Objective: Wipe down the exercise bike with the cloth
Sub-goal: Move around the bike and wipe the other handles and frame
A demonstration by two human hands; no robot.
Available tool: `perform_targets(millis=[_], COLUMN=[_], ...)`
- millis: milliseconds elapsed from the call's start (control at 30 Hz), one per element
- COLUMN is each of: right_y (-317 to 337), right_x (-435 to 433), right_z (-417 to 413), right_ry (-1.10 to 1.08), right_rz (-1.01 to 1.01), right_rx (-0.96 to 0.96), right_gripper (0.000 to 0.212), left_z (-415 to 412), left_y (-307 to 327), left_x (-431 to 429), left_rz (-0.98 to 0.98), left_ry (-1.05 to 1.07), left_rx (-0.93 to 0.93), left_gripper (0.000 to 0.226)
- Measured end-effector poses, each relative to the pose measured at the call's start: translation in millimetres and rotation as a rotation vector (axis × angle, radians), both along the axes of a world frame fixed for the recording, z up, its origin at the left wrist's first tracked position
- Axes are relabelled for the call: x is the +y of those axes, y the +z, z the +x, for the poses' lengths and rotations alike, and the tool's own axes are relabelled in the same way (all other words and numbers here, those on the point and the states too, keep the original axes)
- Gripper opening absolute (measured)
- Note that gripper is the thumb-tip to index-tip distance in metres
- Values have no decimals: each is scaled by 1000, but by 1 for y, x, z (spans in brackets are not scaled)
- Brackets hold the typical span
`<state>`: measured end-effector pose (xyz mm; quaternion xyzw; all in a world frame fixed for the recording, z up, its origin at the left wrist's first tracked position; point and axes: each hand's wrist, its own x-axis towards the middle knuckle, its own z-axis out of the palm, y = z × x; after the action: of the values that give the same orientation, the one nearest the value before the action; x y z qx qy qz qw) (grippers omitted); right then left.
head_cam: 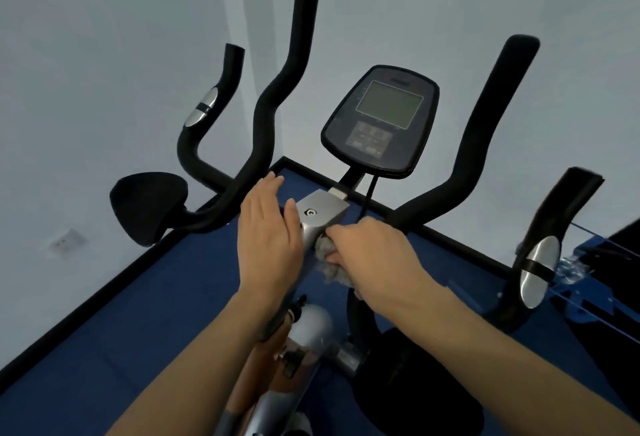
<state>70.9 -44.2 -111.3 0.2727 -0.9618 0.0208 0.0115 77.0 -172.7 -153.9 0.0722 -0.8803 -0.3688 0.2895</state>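
Your left hand (266, 241) lies flat, fingers straight, against the angular silver metal bracket (323, 210) of the exercise bike (308, 326) | your right hand (370, 255) bunches the crumpled grey cloth (327, 264) against the bracket's right side | curved black padded handlebars (273, 100) flank it.

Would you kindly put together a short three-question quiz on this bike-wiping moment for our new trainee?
1. True or false: the left hand holds the cloth.
2. Pick one: the right hand presses the cloth against
A. the console screen
B. the silver handlebar post
C. the black elbow pad
3. Fill the gap: the left hand's fingers lie ____ (straight or curled) beside the post.

Key: 1 false, the right hand grips it; 2 B; 3 straight.
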Motion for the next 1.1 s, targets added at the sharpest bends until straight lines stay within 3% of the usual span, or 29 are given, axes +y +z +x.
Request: perform_targets(millis=[167,300,400,533,633,833,1033,1100], right_y=[4,15,22,29,34,32,-10,-17], right_x=[-4,4,19,43,61,88,87,81], right_z=[-3,7,12,36,52,98,139,137], right_ry=[-88,42,156,-97,-257,-375,-385,-403], right_rz=[-155,-134,-166,-967,-1247,-1150,-878,-876], right_rx=[-90,-146,-113,-128,-44,110,126,148], right_gripper=[23,10,14,27,28,24,33,33], left_z=[-1,0,0,2,9,29,28,28], left_y=[0,2,2,3,3,-17,-19,-19], left_x=[1,0,0,1,3,16,12,14], left_rz=[-27,-70,-127,-206,-303,-557,-597,-602], left_ry=[-1,17,20,-10,-77,-148,-168,-164], left_rx=[-19,-30,-34,-51,-39,-156,-152,-156], left_gripper=[43,42,41,39,43,65,70,70])
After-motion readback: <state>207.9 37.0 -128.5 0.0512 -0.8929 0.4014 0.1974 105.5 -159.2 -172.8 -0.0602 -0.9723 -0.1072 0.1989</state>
